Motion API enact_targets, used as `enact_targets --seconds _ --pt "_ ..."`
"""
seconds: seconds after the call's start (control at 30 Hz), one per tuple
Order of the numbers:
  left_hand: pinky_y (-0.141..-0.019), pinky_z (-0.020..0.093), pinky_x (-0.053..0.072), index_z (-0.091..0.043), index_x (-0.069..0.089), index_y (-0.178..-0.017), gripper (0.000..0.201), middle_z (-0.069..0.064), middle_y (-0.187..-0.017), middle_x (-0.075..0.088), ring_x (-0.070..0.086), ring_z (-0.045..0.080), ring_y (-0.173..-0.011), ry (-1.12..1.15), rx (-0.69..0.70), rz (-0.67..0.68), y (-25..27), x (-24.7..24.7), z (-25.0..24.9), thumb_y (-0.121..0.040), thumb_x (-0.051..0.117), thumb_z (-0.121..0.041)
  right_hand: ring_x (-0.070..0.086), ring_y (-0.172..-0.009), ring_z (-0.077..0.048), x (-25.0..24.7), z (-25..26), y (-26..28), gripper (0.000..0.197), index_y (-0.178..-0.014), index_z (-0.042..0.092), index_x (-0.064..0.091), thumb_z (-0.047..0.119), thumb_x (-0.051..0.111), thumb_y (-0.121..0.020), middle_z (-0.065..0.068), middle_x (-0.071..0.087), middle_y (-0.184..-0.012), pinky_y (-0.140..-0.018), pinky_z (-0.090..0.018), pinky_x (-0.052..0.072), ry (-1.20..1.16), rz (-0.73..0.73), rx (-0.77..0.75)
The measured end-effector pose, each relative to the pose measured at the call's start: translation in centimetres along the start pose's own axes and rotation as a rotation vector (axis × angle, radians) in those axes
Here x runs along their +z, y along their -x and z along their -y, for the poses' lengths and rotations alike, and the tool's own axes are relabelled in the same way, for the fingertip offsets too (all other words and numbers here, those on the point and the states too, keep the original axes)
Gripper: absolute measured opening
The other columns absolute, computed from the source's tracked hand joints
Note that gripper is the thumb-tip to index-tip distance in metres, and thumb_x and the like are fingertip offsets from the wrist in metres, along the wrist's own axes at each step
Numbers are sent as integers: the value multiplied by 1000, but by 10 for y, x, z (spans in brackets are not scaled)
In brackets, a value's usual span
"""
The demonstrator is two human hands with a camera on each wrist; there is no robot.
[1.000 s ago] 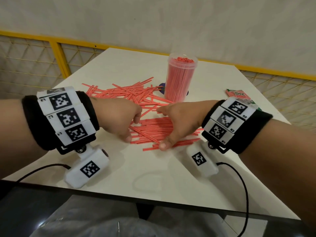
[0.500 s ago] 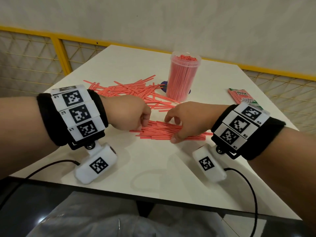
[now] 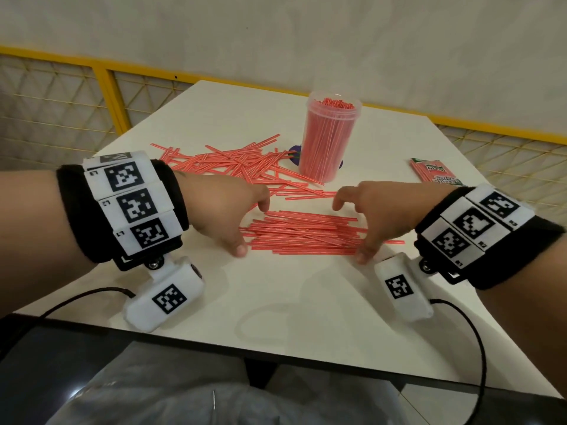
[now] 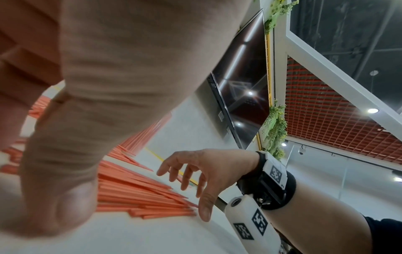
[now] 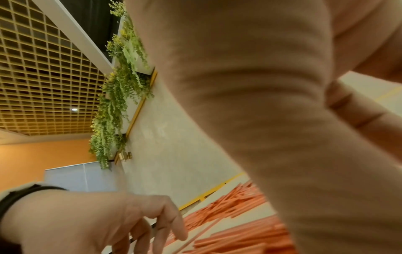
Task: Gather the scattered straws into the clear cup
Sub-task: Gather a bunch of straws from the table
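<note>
On table (image 3: 276, 302): both hands spread wide, flanking straw pile (image 3: 306, 237); packet (image 3: 435, 174) label unreadable.

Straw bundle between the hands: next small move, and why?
Probably bring both hands inward and close them on the aligned bundle. The left hand and right hand flank its two ends with fingers spread, gripping nothing. The straws lie roughly parallel on the table, ready to lift toward the clear cup, which is already nearly full.
</note>
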State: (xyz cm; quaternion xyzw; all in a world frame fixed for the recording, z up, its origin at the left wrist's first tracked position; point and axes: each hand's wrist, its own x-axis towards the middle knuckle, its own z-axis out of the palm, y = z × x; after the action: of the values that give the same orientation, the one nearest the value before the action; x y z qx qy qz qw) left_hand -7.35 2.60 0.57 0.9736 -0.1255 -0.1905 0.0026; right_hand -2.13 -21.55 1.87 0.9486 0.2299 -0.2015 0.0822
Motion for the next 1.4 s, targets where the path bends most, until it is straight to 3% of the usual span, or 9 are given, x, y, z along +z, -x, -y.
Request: enact_targets --seconds 0.1,0.17,0.27,0.47,0.63,0.97,1.1,1.23,1.4 --pt "-75 31 47 -32 40 -132 74 -3 -109 57 56 17 -95 0 -16 -3 -2 3 -2 -72 82 -42 55 -86 -12 7 -9 2 93 -128 33 41 44 92 -51 4 55 -107 -65 -26 42 -51 18 29" --pt "-67 27 42 -31 44 -129 70 -6 -107 57 54 13 -88 3 -22 6 -4 3 -3 -72 82 -41 51 -79 -7 9 -10 2 87 -125 32 43 41 92 -53 6 55 -102 -58 -23 37 -75 -6 32" --pt "-56 20 34 -29 48 -124 64 -13 -94 53 46 2 -73 25 -19 4 -8 0 -6 -71 83 -39 50 -79 -8 10 -8 1 85 -122 31 46 34 93 -52 10 53 -94 -59 -24 37 -90 -47 35" --pt "-57 20 36 -27 51 -119 60 -13 -92 57 47 -1 -73 60 -21 -5 -13 0 -8 -70 85 -33 49 -73 -4 10 -1 -1 81 -122 29 48 24 93 -54 11 51 -89 -68 -26 42 -116 -74 6" --pt "-53 20 35 -30 48 -114 55 -15 -88 55 49 0 -72 117 -19 -22 -9 1 -6 -72 84 -24 54 -89 -16 10 -6 7 76 -125 27 45 17 88 -63 4 56 -104 -59 -24 38 -26 -47 49" --pt "-80 38 55 -31 45 -120 60 -7 -99 60 61 12 -84 126 -10 16 -5 0 -11 -74 81 -15 52 -73 -5 14 -26 15 66 -122 29 43 5 73 -68 8 57 -91 -51 -20 35 0 -36 62" --pt "-79 39 56 -31 44 -123 64 -8 -99 59 61 14 -86 87 -23 41 -6 -3 -15 -73 81 -16 53 -71 -8 18 -26 15 61 -119 30 42 6 68 -69 8 57 -88 -53 -22 38 -25 -23 27" --pt "-66 29 50 -31 42 -129 68 -7 -103 59 59 12 -84 48 -23 66 -7 -5 -18 -74 81 -18 53 -70 -10 20 -23 16 61 -116 32 39 9 70 -70 6 56 -89 -53 -23 38 -24 -1 12" --pt "-80 35 54 -35 34 -136 78 -2 -117 56 62 16 -90 -1 1 82 -8 -8 -23 -74 82 -27 54 -72 -13 22 -21 17 57 -112 28 40 8 71 -69 2 61 -90 -57 -25 41 -21 -3 -4"
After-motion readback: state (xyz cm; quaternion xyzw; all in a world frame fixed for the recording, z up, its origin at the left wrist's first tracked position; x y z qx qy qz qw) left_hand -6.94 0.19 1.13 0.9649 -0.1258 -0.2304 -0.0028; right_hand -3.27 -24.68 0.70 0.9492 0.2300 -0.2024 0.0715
